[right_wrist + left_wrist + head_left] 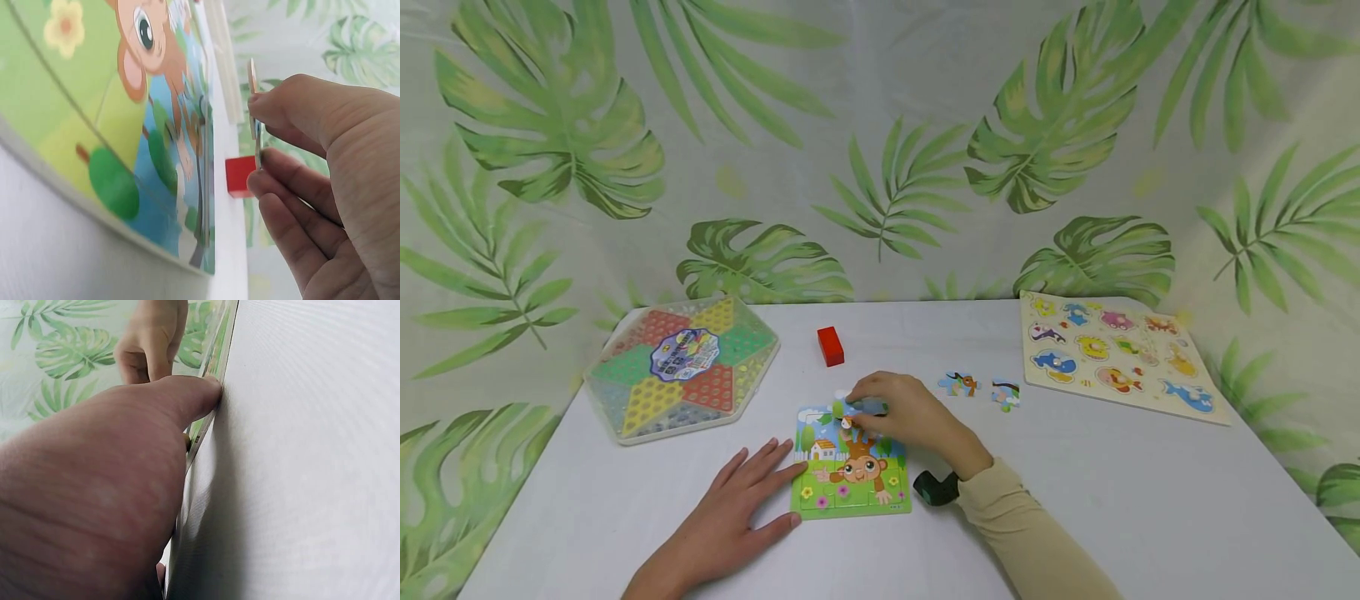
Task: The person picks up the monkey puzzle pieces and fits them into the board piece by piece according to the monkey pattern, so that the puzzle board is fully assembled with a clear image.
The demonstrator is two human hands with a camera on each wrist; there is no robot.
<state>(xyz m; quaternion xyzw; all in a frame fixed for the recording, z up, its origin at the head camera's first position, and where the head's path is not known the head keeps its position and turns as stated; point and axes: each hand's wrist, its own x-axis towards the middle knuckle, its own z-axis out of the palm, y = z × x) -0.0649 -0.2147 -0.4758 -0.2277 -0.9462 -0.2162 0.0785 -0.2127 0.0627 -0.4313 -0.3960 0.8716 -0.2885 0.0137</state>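
Note:
A square jigsaw puzzle point(850, 492) with a cartoon monkey, a house and flowers lies flat on the white table. Over its top part, my right hand point(898, 408) pinches a thin jigsaw piece point(252, 103) between thumb and fingers, seen almost edge-on in the right wrist view. The piece is held apart from the board there. My left hand point(748, 508) lies palm down with fingers spread, the index fingertip and thumb touching the puzzle's left side. Two loose jigsaw pieces, one with a brown animal point(961, 384) and one with a branch point(1006, 394), lie right of my right hand.
A red block point(831, 346) stands behind the puzzle. A hexagonal Chinese checkers box point(681, 367) lies at the left, and a sea-animal peg board point(1120, 354) at the back right. Beside my right wrist is a dark rounded object point(936, 488). A leaf-patterned curtain point(880, 167) hangs behind.

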